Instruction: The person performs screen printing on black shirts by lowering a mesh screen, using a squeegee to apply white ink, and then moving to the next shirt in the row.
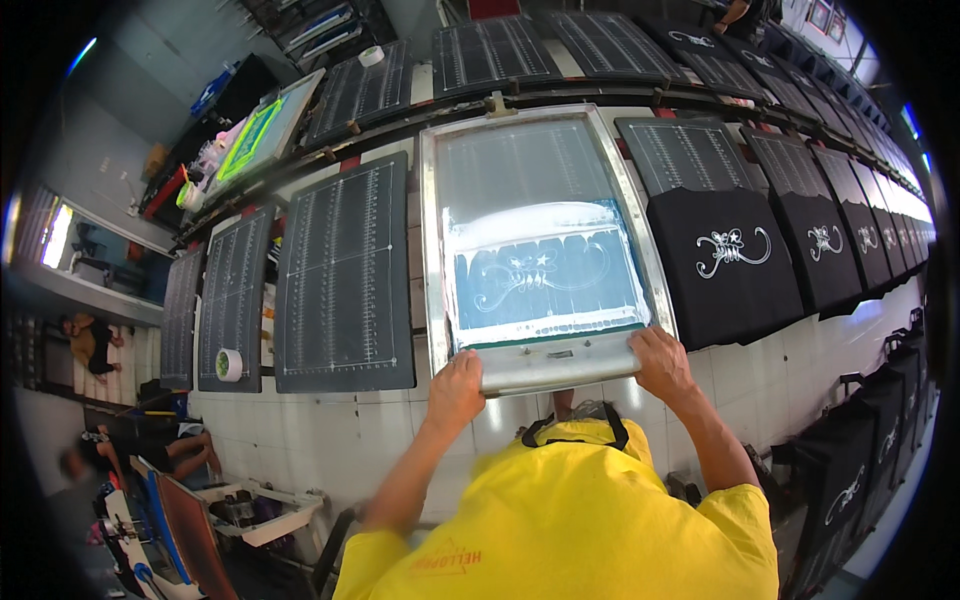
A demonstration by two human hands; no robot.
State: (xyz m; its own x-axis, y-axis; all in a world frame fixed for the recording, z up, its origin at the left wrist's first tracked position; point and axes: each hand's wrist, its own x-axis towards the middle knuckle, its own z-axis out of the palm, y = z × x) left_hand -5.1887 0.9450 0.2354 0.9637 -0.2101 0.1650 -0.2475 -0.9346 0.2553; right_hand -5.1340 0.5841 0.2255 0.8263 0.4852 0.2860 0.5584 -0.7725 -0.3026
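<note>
A metal-framed printing screen lies over one of the slanted boards, right in front of me. On its blue mesh is a pale scroll-and-stars design, with white ink banded above and below it. A silver squeegee with a green strip along its far side rests across the screen's near end. My left hand is closed around the near left corner of the frame. Around the near right corner, my right hand is closed too. The palms and the undersides of the fingers are hidden.
Bare black boards stand at the left. Black shirts with white prints lie on boards at the right; more shirts hang lower right. A tape roll sits on a left board. People sit at the far left.
</note>
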